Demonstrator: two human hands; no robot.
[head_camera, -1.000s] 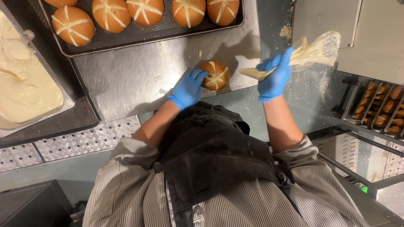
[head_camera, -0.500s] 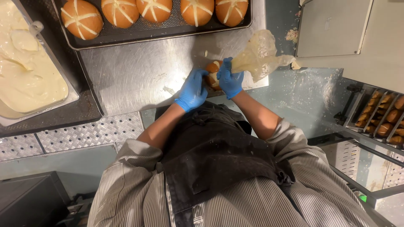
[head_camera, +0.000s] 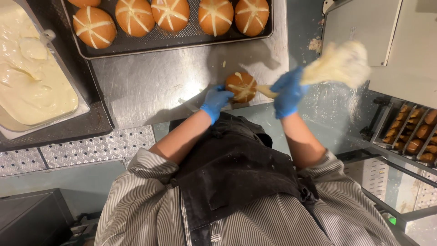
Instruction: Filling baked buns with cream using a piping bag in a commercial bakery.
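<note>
A steel counter point(head_camera: 150, 86) carries a dark tray point(head_camera: 182, 38) of crossed buns. Near its front edge the left hand point(head_camera: 215, 102) grips a bun point(head_camera: 241, 86); the right hand point(head_camera: 288, 93) squeezes a cream-filled piping bag point(head_camera: 334, 64), tip at the bun

We have just one view, from a camera on the person's head. It looks straight down, close over the steel table point(head_camera: 150, 86), and we see the table's near edge, the person's own chest, and the floor point(head_camera: 91, 148) below.
</note>
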